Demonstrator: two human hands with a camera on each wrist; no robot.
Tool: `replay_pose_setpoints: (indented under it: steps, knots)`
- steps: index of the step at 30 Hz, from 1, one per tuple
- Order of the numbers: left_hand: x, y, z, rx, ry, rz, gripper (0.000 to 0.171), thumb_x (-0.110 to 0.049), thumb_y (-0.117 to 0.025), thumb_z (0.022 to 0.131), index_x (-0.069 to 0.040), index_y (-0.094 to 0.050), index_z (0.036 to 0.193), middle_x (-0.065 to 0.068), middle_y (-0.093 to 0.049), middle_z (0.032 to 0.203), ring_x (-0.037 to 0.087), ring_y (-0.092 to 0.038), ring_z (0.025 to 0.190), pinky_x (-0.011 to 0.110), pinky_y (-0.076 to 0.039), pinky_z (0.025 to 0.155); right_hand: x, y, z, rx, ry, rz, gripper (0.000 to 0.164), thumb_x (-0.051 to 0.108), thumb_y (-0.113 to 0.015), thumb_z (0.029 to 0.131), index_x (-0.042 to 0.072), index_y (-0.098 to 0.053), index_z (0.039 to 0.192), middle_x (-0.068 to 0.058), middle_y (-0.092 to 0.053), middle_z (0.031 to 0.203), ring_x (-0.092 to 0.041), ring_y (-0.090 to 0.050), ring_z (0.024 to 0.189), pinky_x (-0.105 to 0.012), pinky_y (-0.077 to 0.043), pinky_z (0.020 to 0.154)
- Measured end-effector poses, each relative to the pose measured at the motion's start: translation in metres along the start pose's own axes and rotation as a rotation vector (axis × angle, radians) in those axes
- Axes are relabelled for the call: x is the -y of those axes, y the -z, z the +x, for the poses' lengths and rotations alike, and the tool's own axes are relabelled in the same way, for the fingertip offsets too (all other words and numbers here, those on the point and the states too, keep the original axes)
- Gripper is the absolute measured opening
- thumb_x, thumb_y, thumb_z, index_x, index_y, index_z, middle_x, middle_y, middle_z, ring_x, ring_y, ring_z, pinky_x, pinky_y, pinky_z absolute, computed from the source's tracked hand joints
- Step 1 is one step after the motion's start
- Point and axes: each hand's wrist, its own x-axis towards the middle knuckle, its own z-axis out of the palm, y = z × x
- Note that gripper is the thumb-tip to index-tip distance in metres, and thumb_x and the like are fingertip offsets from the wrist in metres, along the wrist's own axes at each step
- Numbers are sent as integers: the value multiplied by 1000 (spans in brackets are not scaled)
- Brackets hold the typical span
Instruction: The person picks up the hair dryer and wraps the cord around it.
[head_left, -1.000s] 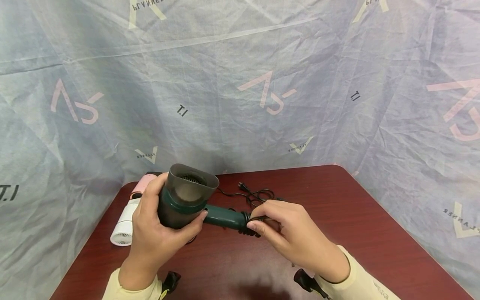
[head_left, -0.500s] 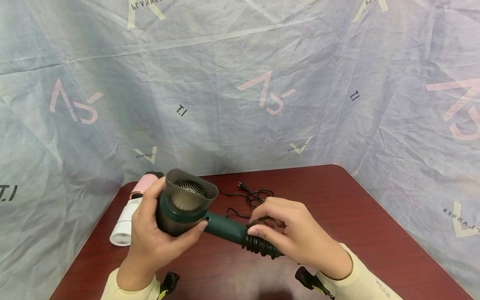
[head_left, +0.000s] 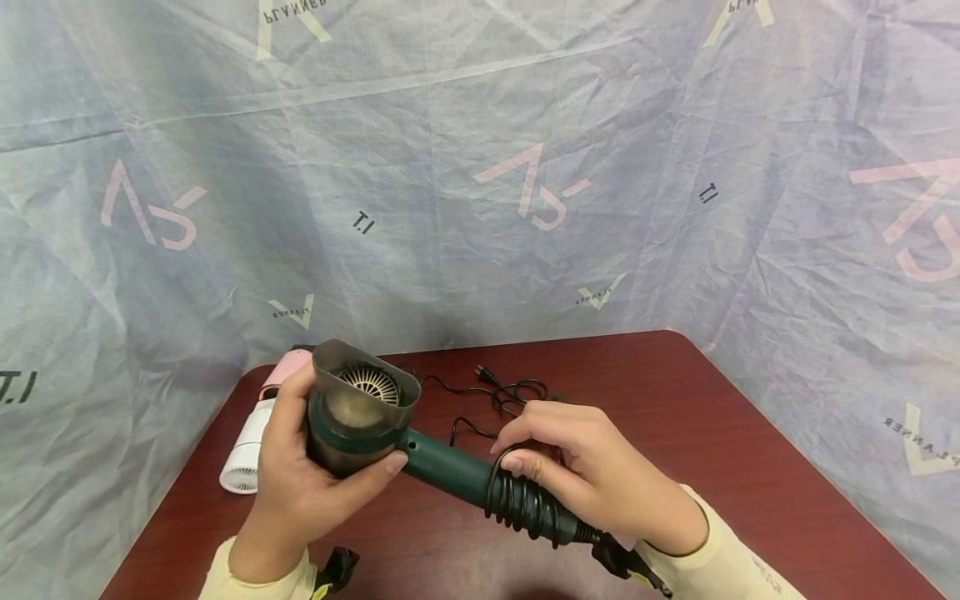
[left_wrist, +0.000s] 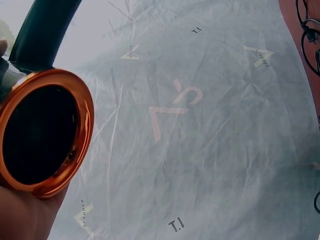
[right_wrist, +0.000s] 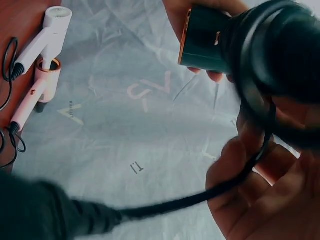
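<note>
A dark green hair dryer (head_left: 450, 471) is held over the table, its smoky nozzle (head_left: 360, 412) facing up toward the head camera. My left hand (head_left: 296, 487) grips the dryer's head, thumb near the handle joint. In the left wrist view its copper rear ring (left_wrist: 86, 120) shows. Several turns of black cord (head_left: 521, 504) wrap the lower handle. My right hand (head_left: 592, 475) pinches this cord between thumb and fingers beside the handle. In the right wrist view, a stretch of cord (right_wrist: 185, 202) runs from the fingers to a blurred dark ribbed end (right_wrist: 90, 215).
A white hair dryer (head_left: 246, 454) and a pink hair dryer (head_left: 291, 364) lie at the left of the dark red table (head_left: 675, 400). A loose black cord with a plug (head_left: 486, 373) lies at the back middle. Printed grey cloth (head_left: 450, 167) surrounds the table.
The dryer's handle end has swung down and to the right, showing more cord turns. Its nozzle now opens more toward the head camera. My right hand keeps pinching the cord at about the same place.
</note>
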Motion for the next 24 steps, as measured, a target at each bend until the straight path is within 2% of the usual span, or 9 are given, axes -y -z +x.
replay_pose_setpoints:
  steps: [6, 14, 22, 24]
  knots:
    - [3, 2, -5, -4, 9, -92, 84, 0, -92, 69, 27, -41, 131, 19, -67, 118, 21, -67, 111, 26, -51, 100, -4, 0, -1, 36, 25, 38, 19, 12, -71, 97, 21, -70, 113, 13, -67, 94, 2, -54, 78, -10, -46, 70]
    - [3, 4, -7, -22, 20, -136, 82, 4, -89, 70, 25, -41, 132, 20, -66, 121, 23, -67, 112, 27, -53, 100, -6, -3, 0, 68, 5, 80, 19, 10, -66, 100, 22, -69, 114, 12, -69, 99, 2, -58, 82, -13, -51, 73]
    - [-1, 3, -3, -60, 18, -41, 80, -5, -91, 71, 23, -45, 130, 17, -62, 121, 26, -55, 120, 32, -40, 106, -10, -7, 0, 93, -20, 96, 29, 3, -61, 101, 27, -68, 115, 17, -68, 100, 2, -60, 84, -15, -51, 76]
    - [-1, 2, -3, -73, 15, -35, 79, -5, -91, 71, 23, -46, 129, 17, -62, 121, 26, -56, 119, 32, -40, 105, -11, -9, -1, 102, -28, 101, 29, 4, -59, 103, 28, -68, 116, 17, -68, 100, 2, -60, 85, -16, -52, 76]
